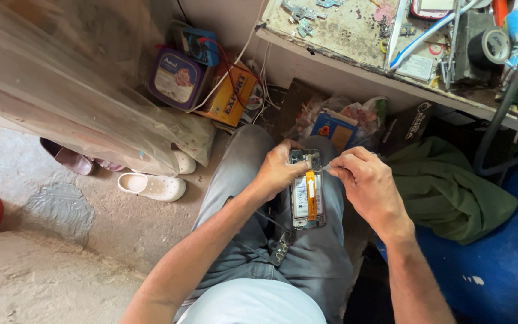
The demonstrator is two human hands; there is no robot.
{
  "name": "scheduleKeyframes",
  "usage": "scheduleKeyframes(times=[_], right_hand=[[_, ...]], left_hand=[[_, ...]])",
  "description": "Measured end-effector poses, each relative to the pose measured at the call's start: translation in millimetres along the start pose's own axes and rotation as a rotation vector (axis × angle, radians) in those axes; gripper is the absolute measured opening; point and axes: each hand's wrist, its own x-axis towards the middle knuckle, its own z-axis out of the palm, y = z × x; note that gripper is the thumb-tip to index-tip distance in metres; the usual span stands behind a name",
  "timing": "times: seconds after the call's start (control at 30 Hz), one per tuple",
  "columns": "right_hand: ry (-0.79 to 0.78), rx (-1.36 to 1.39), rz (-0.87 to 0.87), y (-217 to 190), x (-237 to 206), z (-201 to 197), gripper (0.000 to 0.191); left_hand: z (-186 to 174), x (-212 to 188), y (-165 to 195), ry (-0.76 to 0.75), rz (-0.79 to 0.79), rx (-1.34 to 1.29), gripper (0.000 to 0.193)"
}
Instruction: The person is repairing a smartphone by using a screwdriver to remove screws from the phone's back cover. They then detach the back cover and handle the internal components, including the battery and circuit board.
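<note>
An opened phone (307,195) with its back cover off lies lengthwise over my lap, showing a pale battery and an orange ribbon cable (311,195). My left hand (277,171) grips the phone's upper left edge. My right hand (367,183) is pinched on a small thin tool or part at the phone's upper right corner; what it is cannot be made out. A small dark part (282,246) rests on my grey trousers below the phone.
A cluttered workbench (355,45) runs across the top right with tape, tools and cables. Boxes (229,96) and a round tin (175,78) sit on the floor ahead. White sandals (154,185) lie left, a green cloth (451,192) right.
</note>
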Motion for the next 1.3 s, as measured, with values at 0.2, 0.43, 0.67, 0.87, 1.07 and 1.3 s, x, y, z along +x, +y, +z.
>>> scheduleKeyframes(times=[0.2, 0.43, 0.67, 0.87, 1.07, 1.3], right_hand=[[-0.021, -0.016, -0.005, -2, 2, -1, 0.010], [-0.085, -0.209, 0.056, -15, 18, -3, 0.014], [-0.149, -0.258, -0.023, -17, 21, -9, 0.024], [-0.139, -0.272, -0.078, -12, 20, -6, 0.027], [-0.285, -0.325, 0.057, -11, 24, -3, 0.022], [-0.439, -0.468, 0.140, -14, 29, -2, 0.033]], left_hand=[[0, -1, -2, -0.024, -0.037, -0.024, 0.046], [-6, 3, 1, -0.041, -0.010, 0.004, 0.047], [-1, -1, 3, -0.010, -0.001, 0.038, 0.047], [-2, -4, 1, -0.003, 0.026, 0.045, 0.042], [-3, -5, 1, -0.009, 0.020, 0.018, 0.040], [-4, -5, 5, -0.017, 0.014, 0.046, 0.041]])
